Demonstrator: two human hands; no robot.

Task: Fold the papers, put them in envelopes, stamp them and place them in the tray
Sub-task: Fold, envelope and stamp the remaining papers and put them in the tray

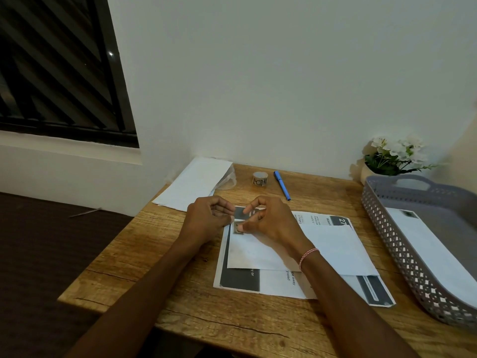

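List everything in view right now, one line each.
stamp: one, dark, envelope's far-left corner, under the right thumb
envelope: one, white, on the printed sheets, mid-desk
printed sheets: count unclear, white with dark grey blocks, under the envelope
stamp roll: one, beige, back of desk
pen: one, blue, right of the stamp roll
paper stack: one, white, back-left desk corner
tray: one, grey, perforated, desk's right edge
stamped envelope: one, white, inside the tray
flower pot: one, white blooms, green leaves, behind the tray
desk: one, brown wood
window: one, dark, upper left
left hand: fingers curled at the envelope's left corner; grip unclear
right hand: thumb on the stamp; pink-white bracelet on wrist
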